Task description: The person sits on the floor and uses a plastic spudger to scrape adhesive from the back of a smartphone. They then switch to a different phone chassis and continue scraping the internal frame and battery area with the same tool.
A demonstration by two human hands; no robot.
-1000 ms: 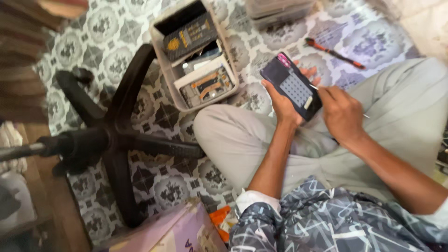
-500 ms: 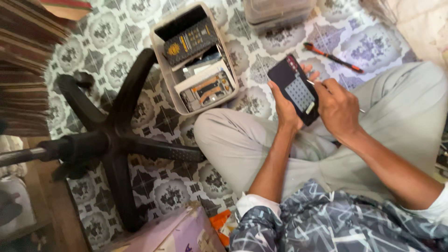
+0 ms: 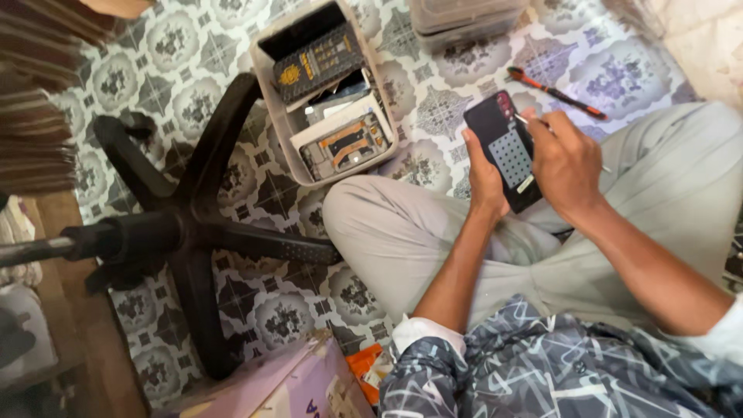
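Fingers of the left hand (image 3: 486, 174) clamp the black rectangular phone (image 3: 507, 149). The right hand (image 3: 567, 161) pinches a thin metal tool (image 3: 522, 120) touching its far end.

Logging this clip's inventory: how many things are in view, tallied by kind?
Phones in hand: 1, dark phone, left hand holding, right hand working on it
Thin tools: 1, orange-handled tool
Bins: 2, parts tray, clear container
Chair bases: 1, black chair base
Total: 5
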